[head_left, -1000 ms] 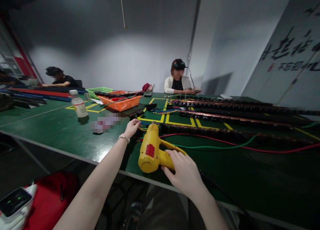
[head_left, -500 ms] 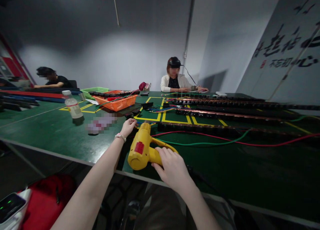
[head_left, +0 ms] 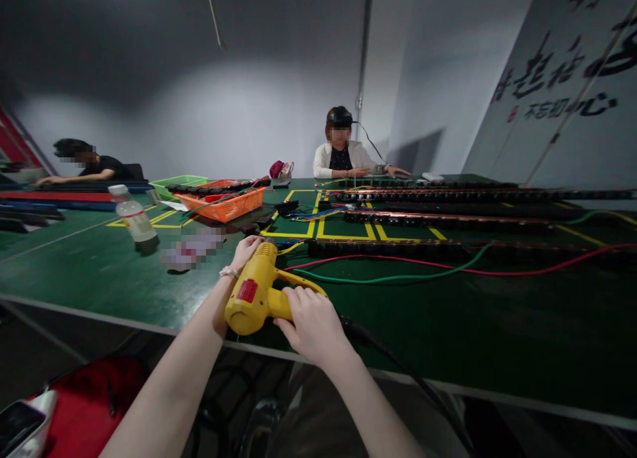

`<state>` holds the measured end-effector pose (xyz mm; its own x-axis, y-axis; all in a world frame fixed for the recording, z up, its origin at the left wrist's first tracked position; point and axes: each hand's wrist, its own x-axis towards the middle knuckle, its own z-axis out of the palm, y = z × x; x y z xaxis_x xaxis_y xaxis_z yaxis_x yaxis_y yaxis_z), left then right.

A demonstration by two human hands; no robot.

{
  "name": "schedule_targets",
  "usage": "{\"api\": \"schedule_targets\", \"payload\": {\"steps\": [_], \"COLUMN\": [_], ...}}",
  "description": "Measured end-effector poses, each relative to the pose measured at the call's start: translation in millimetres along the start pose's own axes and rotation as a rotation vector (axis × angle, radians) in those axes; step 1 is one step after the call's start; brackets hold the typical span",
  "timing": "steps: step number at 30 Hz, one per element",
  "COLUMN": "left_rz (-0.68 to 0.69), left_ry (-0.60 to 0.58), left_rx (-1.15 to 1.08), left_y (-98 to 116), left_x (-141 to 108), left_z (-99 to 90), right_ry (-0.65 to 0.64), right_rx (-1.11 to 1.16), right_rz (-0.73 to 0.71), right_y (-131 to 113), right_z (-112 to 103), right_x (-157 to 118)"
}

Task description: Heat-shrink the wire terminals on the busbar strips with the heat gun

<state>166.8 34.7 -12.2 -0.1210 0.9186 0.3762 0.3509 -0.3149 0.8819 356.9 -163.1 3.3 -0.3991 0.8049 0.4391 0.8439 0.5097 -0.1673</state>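
Note:
In my right hand (head_left: 312,322) is a yellow heat gun (head_left: 253,289) with a red label; my fingers wrap its handle. Its nozzle points away from me, beside my left hand (head_left: 247,249). The fingers of my left hand are closed at the ends of thin wires (head_left: 291,247), partly covered by the gun's front. These wires, one of them yellow, run from the left end of a long black strip (head_left: 378,247). A red wire (head_left: 413,259) and a green wire (head_left: 388,280) lie loosely along the near side of that strip.
More long strips (head_left: 448,220) lie behind on the green table (head_left: 448,325). An orange basket (head_left: 223,206), a green basket (head_left: 169,187) and a bottle (head_left: 133,219) stand left. Across the table sits a co-worker (head_left: 343,152); another person (head_left: 94,162) is far left. A black cord (head_left: 398,362) trails from the heat gun.
The heat gun has moved left, its nozzle now overlapping my left fingers in view. My left hand stays by the wires. The whole view has shifted slightly.

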Motion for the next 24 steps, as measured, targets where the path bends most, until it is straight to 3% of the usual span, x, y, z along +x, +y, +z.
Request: {"api": "schedule_targets", "payload": {"steps": [11,24], "left_rz": [0.000,-0.006], "left_ry": [-0.039,-0.033], "left_rx": [-0.002,-0.033], "left_y": [-7.5,-9.5], "left_x": [3.8,8.1], "left_z": [-1.5,1.3], "right_ry": [0.008,0.018], "right_rx": [0.036,0.041], "right_rz": [0.007,0.072], "right_y": [7.2,29.4], "right_z": [-3.7,-19.9], "right_x": [-3.2,-28.1]}}
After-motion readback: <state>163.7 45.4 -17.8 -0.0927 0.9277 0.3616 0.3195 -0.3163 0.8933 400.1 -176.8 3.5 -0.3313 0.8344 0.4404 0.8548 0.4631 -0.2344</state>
